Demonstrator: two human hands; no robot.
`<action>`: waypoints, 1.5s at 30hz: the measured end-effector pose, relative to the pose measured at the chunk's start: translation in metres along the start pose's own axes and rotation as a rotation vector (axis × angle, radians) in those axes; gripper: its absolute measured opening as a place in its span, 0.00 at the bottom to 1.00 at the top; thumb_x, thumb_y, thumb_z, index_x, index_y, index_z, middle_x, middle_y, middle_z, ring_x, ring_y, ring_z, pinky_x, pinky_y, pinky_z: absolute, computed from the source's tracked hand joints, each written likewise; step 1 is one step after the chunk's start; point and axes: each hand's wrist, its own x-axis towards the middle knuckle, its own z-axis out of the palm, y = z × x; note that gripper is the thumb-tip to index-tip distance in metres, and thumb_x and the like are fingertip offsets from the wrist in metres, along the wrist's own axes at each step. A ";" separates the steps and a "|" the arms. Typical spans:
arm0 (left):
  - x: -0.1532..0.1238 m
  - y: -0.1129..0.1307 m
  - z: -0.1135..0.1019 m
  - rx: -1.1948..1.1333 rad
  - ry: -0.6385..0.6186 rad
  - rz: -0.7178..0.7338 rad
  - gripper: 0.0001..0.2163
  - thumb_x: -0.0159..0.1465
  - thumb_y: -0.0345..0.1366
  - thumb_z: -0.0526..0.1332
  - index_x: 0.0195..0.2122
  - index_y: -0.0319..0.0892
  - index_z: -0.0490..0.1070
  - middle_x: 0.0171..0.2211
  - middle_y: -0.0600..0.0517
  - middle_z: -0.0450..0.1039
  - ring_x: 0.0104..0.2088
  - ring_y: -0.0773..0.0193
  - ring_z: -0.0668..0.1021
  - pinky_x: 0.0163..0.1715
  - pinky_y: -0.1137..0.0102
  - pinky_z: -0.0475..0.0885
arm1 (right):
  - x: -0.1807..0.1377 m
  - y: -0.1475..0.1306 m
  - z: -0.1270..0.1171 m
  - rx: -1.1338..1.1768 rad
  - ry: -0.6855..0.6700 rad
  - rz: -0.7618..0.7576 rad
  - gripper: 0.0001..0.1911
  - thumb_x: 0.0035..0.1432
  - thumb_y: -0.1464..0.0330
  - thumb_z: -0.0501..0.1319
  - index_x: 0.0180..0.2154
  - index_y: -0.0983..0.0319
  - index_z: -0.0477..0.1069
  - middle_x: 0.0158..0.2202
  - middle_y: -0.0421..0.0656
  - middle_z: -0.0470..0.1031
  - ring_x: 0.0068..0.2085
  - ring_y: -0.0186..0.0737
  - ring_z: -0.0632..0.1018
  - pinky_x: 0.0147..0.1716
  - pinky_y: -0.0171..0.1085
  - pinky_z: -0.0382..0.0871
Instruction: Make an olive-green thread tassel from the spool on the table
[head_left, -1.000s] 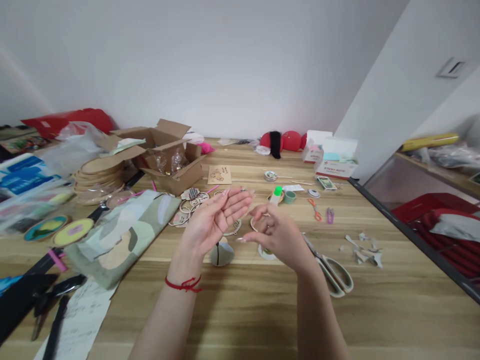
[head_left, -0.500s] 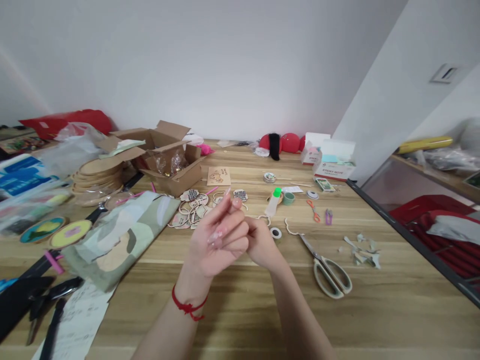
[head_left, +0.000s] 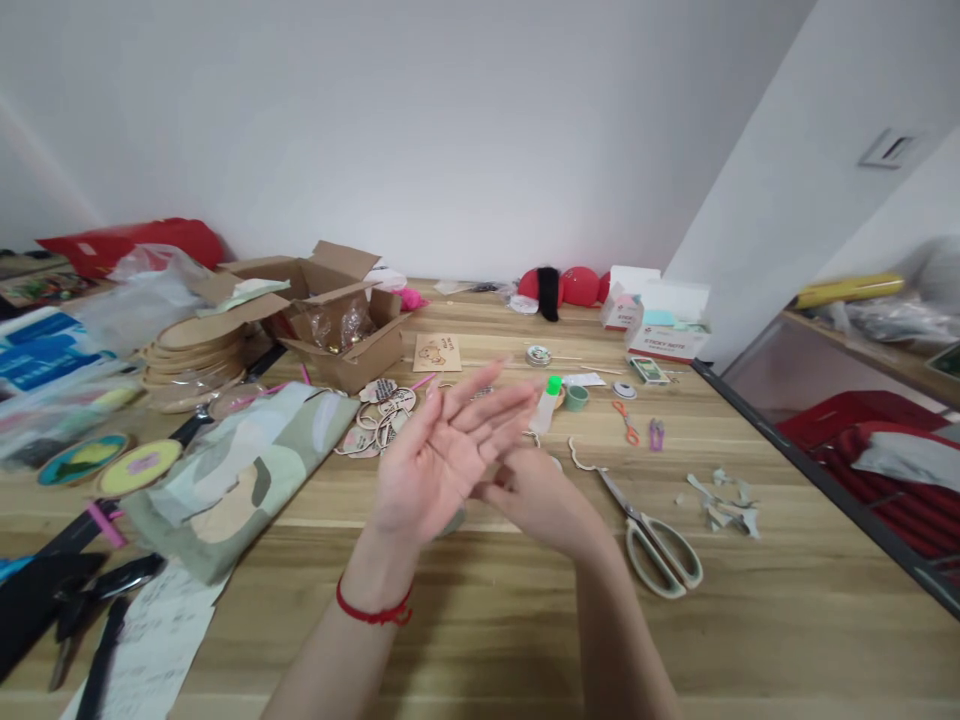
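Note:
My left hand (head_left: 450, 460) is open above the table, palm turned up and fingers stretched to the right. A red cord bracelet (head_left: 373, 605) circles that wrist. My right hand (head_left: 544, 495) is closed beside and partly behind it, its fingertips hidden by the left palm. Below the left palm a small grey-green edge (head_left: 452, 522) peeks out; its kind and what holds it cannot be told. Just beyond the hands stands a glue bottle (head_left: 546, 405) with a green cap. Large scissors (head_left: 660, 550) lie to the right of my right hand.
On the left are folded camouflage fabric (head_left: 247, 470), a cardboard box (head_left: 345, 350) and stacked wooden hoops (head_left: 195, 355). Wooden cutouts (head_left: 375, 425) lie behind my left hand. Small orange scissors (head_left: 627, 422), purple snips (head_left: 656, 434) and fabric scraps (head_left: 724, 505) lie on the right.
The fingers of my left hand have unfolded and stretched to the right. My right hand has moved slightly right and lower. A grey-green edge now shows under the left palm.

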 end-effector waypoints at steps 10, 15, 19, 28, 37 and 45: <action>0.009 -0.007 -0.015 0.233 0.108 0.061 0.24 0.72 0.43 0.43 0.52 0.35 0.73 0.53 0.40 0.74 0.58 0.56 0.72 0.62 0.63 0.59 | -0.005 -0.025 0.015 0.282 0.172 -0.017 0.06 0.58 0.65 0.62 0.35 0.58 0.66 0.29 0.37 0.74 0.27 0.34 0.73 0.26 0.33 0.66; 0.009 -0.002 -0.016 0.135 0.069 -0.083 0.24 0.72 0.42 0.41 0.53 0.37 0.73 0.54 0.40 0.73 0.59 0.54 0.70 0.60 0.61 0.62 | 0.001 -0.018 0.024 0.240 0.207 -0.066 0.05 0.61 0.67 0.59 0.38 0.57 0.62 0.27 0.36 0.71 0.27 0.35 0.73 0.27 0.33 0.65; 0.010 -0.001 -0.019 0.091 0.072 -0.105 0.24 0.73 0.41 0.40 0.54 0.37 0.72 0.56 0.40 0.72 0.61 0.53 0.69 0.60 0.59 0.61 | 0.002 -0.016 0.025 0.195 0.239 -0.057 0.03 0.62 0.69 0.57 0.38 0.58 0.63 0.26 0.37 0.71 0.26 0.36 0.73 0.27 0.34 0.65; 0.013 -0.001 -0.027 0.045 0.086 -0.121 0.25 0.71 0.49 0.44 0.52 0.36 0.73 0.51 0.39 0.75 0.58 0.50 0.71 0.63 0.56 0.56 | 0.000 -0.017 0.020 0.196 0.137 -0.070 0.04 0.63 0.70 0.55 0.34 0.58 0.63 0.22 0.35 0.67 0.23 0.34 0.70 0.25 0.32 0.64; 0.014 -0.005 -0.026 0.075 0.051 -0.173 0.25 0.73 0.42 0.42 0.46 0.32 0.76 0.48 0.39 0.77 0.53 0.54 0.76 0.61 0.61 0.61 | -0.005 -0.012 0.009 0.206 0.056 -0.094 0.07 0.62 0.72 0.55 0.30 0.59 0.63 0.24 0.35 0.69 0.23 0.31 0.72 0.26 0.31 0.66; 0.008 0.002 -0.021 0.000 0.057 -0.067 0.30 0.73 0.41 0.36 0.40 0.39 0.80 0.41 0.46 0.81 0.50 0.57 0.79 0.58 0.61 0.65 | -0.003 0.012 -0.008 -0.025 -0.007 0.077 0.25 0.41 0.65 0.74 0.42 0.61 0.71 0.38 0.43 0.77 0.29 0.37 0.76 0.32 0.38 0.70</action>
